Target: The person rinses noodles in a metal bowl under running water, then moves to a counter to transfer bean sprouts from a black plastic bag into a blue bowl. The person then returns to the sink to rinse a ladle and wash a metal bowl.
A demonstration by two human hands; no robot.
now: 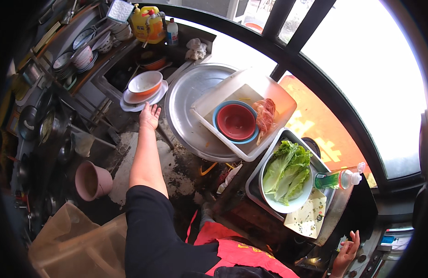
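Observation:
My left hand (pixel 150 116) reaches forward, palm turned up and fingers apart. Its fingertips are at the near rim of a white oval plate (pixel 127 105); whether they touch it I cannot tell. Stacked on that plate are a smaller white dish (pixel 132 98) and a bowl (pixel 145 83), white inside and orange outside, at the edge of a dark sink (pixel 113 74). Low at the right, my right hand (pixel 346 255) is raised by the stove controls, fingers loosely bent, with nothing visible in it.
A round metal tray (pixel 181 114) bears a white plastic bin (pixel 241 153) with a red bowl (pixel 235 122) inside. Rightward are a bowl of lettuce (pixel 287 173) and a green bottle (pixel 333 179). A pink bucket (pixel 93 181) stands on the floor; crockery (pixel 83 57) fills the left shelf.

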